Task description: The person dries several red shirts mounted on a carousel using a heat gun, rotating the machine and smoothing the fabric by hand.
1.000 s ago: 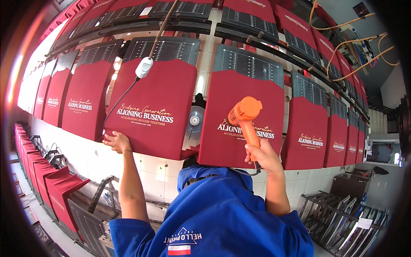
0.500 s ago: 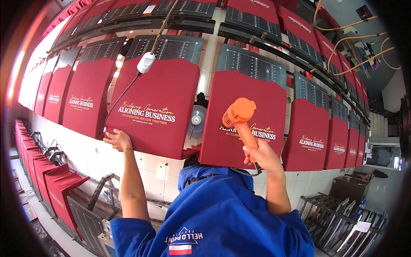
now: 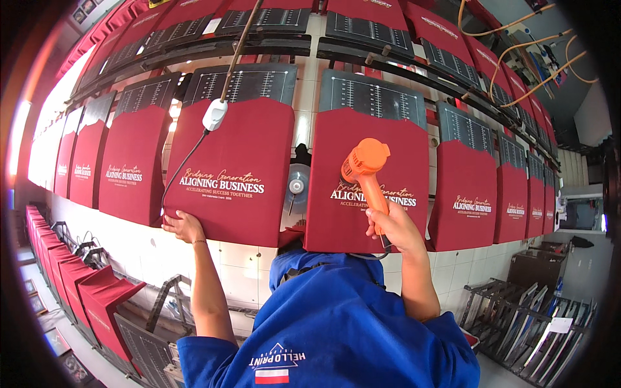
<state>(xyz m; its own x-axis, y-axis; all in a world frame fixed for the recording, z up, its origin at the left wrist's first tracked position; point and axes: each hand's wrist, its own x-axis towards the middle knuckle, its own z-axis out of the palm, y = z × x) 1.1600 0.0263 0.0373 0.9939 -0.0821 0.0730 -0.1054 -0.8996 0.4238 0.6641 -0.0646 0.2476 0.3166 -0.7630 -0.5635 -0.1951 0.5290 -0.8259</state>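
Note:
My right hand (image 3: 396,226) is wrapped round the handle of an orange heat gun (image 3: 370,157). The gun sits over white and gold print on a red cloth (image 3: 336,145), which covers most of a dark ruled board (image 3: 372,94). Its black cord runs down from the handle by my blue shirt. To the left, my left hand (image 3: 184,226) rests at the lower left corner of another printed red cloth (image 3: 239,142), fingers apart. A black cord (image 3: 173,178) drops to that corner from a white socket (image 3: 215,115); its end by the fingers is hidden.
Similar cloth-covered boards stand in rows left, right and beyond a dark metal rail (image 3: 369,58). A clear round container (image 3: 296,185) sits between the two nearest boards. Orange hoses (image 3: 517,52) loop at upper right. A rack of frames (image 3: 530,323) stands at lower right.
The heat gun has risen slightly over the print and its handle is a little more upright. My left hand stays at the cloth's corner. The whole view has shifted slightly.

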